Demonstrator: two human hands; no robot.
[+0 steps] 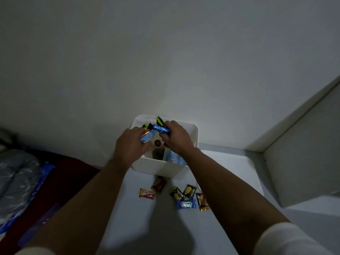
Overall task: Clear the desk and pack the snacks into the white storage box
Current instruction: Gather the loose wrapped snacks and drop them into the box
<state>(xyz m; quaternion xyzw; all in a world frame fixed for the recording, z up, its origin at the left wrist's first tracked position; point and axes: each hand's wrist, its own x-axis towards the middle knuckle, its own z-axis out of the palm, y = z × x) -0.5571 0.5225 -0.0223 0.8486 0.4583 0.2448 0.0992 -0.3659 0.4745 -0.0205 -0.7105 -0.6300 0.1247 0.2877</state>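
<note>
A white storage box stands at the far edge of the white desk, against the wall. Both hands hover over its open top. My left hand grips a light-blue and an orange wrapped snack. My right hand grips a dark-blue wrapped bar together with a green-black packet. Pale-blue packets lie inside the box's right compartment. Several small snacks lie on the desk in front of the box: a brown one, a yellow-red one, two green-black ones, a blue one and a brown-gold one.
A white lid or tray lies on the desk to the right of the box. A white shelf panel rises at the right. Left of the desk is a bed with grey bedding and a blue sheet. The room is dim.
</note>
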